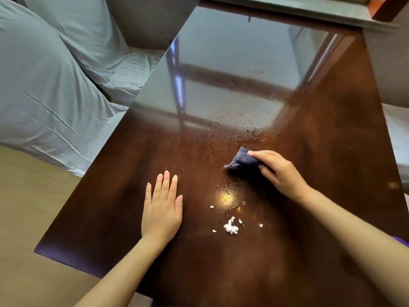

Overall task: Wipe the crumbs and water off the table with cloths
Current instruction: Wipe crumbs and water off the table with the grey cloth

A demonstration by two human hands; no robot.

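A glossy dark brown table (321,151) fills the view. My right hand (277,171) presses a folded dark blue cloth (242,161) onto it, just below a wide patch of water droplets (239,125). A smaller wet patch (230,193) shines nearer to me. White crumbs (231,227) lie in a small heap with a few scattered bits, between my two arms. My left hand (162,207) rests flat on the wood, fingers straight and slightly apart, holding nothing, left of the crumbs.
Chairs draped in pale grey-blue covers (55,85) stand along the table's left side. The table's left edge (106,149) runs diagonally, with tan floor (26,218) beneath. A light ledge (287,9) borders the far end.
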